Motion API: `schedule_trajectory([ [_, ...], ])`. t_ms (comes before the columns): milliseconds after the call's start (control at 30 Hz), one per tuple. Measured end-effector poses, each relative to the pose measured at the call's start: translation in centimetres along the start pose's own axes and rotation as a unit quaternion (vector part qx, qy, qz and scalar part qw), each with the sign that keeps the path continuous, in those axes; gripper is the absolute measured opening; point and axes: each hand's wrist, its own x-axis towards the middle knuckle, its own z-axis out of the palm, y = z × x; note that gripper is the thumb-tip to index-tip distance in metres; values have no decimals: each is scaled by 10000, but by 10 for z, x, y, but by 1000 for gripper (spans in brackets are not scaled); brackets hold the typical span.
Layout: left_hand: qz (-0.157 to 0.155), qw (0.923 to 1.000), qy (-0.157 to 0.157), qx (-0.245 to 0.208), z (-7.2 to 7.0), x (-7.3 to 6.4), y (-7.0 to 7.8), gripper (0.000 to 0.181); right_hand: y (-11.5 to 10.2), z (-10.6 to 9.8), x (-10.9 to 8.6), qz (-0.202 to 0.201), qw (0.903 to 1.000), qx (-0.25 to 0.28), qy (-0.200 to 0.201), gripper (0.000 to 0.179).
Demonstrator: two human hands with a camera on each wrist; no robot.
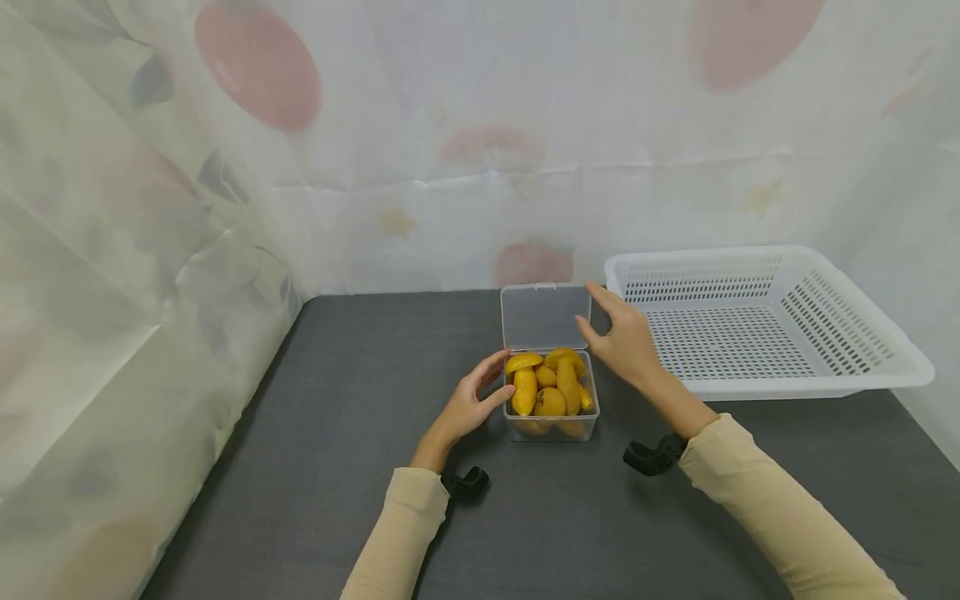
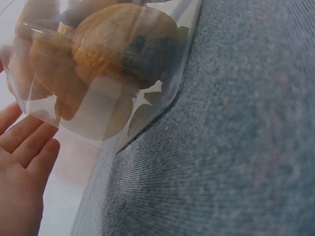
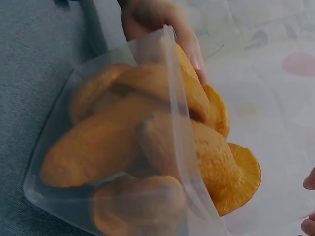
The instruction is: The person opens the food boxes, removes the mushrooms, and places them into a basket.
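Observation:
A small clear plastic box [image 1: 555, 429] stands on the dark table, filled with several yellow-orange mushrooms [image 1: 567, 385], their caps rising above the rim. Its hinged lid [image 1: 543, 317] is raised at the back. Along the box's left side, my left hand [image 1: 468, 404] rests with its thumb and fingers spread. In the left wrist view, fairly straight fingers touch the clear wall. My right hand [image 1: 626, 337] is at the lid's right edge, its index finger by the upper corner and its thumb lower, apart from each other. Only fingertips [image 3: 310, 181] of it show in the right wrist view.
A large white perforated basket [image 1: 873, 379] sits at the back right, beside and behind my right hand. The grey cloth-covered table [image 1: 300, 467] extends left and in front of the box. Patterned white curtains [image 1: 375, 208] hang at the back and sides.

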Motion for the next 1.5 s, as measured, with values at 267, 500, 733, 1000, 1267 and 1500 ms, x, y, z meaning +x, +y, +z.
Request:
schedule_trajectory([
  [267, 101, 9999, 84, -94, 3, 4, -29, 57, 6, 4, 12, 515, 9968, 44, -604, 57],
  [500, 125, 9998, 109, -150, 2, 4, -29, 57, 11, 8, 20, 974, 9897, 176, -1031, 60],
  [733, 44, 9998, 81, -156, 2, 5, -27, 58, 12, 12, 24, 1245, 9839, 185, -1270, 63],
  [1000, 39, 9998, 127, -177, 2, 5, -27, 58, 6, 5, 20, 1229, 9848, 402, -1162, 61],
  [1267, 153, 9994, 153, -262, 2, 4, -30, 57, 1, -5, 10, 1207, 9836, 846, -1035, 57],
  [1500, 85, 9996, 113, -247, 2, 4, -31, 57, -4, -10, -7, 1016, 9882, 831, -789, 44],
])
